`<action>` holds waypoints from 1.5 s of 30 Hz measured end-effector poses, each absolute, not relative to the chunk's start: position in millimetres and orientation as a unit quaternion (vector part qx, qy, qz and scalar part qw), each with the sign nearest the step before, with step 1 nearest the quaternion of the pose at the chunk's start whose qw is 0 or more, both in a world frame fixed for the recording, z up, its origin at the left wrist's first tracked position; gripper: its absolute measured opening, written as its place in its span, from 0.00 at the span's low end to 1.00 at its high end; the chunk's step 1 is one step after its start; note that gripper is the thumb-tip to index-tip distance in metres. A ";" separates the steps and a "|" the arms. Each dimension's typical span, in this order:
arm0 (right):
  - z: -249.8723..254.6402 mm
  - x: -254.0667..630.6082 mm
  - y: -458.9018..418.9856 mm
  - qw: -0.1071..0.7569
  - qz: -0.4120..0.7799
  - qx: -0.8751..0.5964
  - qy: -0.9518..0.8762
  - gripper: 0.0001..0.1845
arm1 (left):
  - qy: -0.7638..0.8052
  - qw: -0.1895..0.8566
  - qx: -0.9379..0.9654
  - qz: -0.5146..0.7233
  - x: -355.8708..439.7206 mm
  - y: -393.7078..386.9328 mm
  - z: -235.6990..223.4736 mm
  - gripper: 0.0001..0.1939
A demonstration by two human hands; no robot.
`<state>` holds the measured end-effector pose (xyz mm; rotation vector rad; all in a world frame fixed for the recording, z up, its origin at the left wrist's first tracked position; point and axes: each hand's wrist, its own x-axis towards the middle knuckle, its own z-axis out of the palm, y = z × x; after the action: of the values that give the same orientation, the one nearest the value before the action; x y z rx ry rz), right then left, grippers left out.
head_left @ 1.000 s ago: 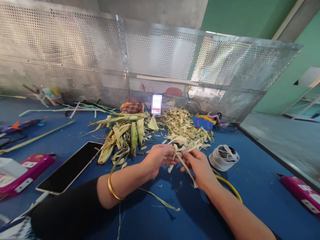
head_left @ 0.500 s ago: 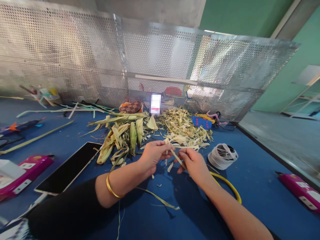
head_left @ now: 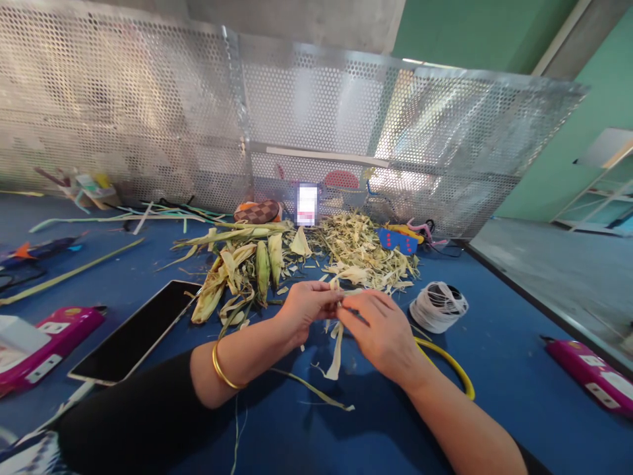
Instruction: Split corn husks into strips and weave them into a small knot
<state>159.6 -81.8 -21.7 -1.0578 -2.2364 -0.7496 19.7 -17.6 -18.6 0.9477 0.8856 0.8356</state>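
Observation:
Pale corn husk strips (head_left: pixel 335 353) hang down between my two hands, over the blue table. My left hand (head_left: pixel 307 309) pinches them near their upper end, thumb against fingers. Close against it, my right hand (head_left: pixel 378 326) has its fingertips closed on the husk too; the exact grip is partly hidden behind the fingers. Just beyond the hands lies a heap of shredded husk (head_left: pixel 363 247). To the left of it are whole husk leaves (head_left: pixel 232 270), some green, some yellowed. A thin loose husk strip (head_left: pixel 316 389) rests on the table below my hands.
A spool of white string (head_left: pixel 438 307) and a yellow hoop (head_left: pixel 457 369) are at the right. On the left lie a tablet (head_left: pixel 138 333) and a magenta power strip (head_left: pixel 54 346); another power strip (head_left: pixel 591 376) is far right. A perforated metal screen (head_left: pixel 311 99) stands behind.
My right hand has moved up and inward to meet the left, turning its back to the camera. The strip that slanted across now hangs down between the hands. My left hand has barely moved.

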 end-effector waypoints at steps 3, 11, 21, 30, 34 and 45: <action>-24.0 161.6 -79.0 0.399 -0.141 -0.460 -0.781 0.09 | 0.395 0.718 0.457 0.345 19.7 -22.6 -14.7 0.08; -31.1 166.8 -74.4 0.359 -0.003 -0.616 -0.702 0.12 | 0.393 0.724 0.488 0.289 19.1 -25.6 -10.0 0.10; -31.7 163.8 -71.8 0.402 0.107 -0.660 -0.626 0.13 | 0.397 0.696 0.510 0.312 23.2 -29.9 -14.5 0.07; -12.3 178.0 -74.1 0.427 0.329 -0.600 -0.591 0.14 | 0.429 0.704 0.440 0.357 21.5 -23.6 -12.0 0.03; -4.2 189.8 -77.1 0.474 0.455 -0.545 -0.521 0.15 | 0.422 0.725 0.426 0.339 20.0 -20.0 -9.2 0.02; -1.4 197.1 -73.8 0.507 0.632 -0.414 -0.414 0.09 | 0.374 0.803 0.373 0.274 16.1 -10.0 -14.5 0.03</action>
<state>197.1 -73.8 -1.4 -0.9990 -0.9985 1.5243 16.1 -10.0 -14.5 0.8000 0.8024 0.5880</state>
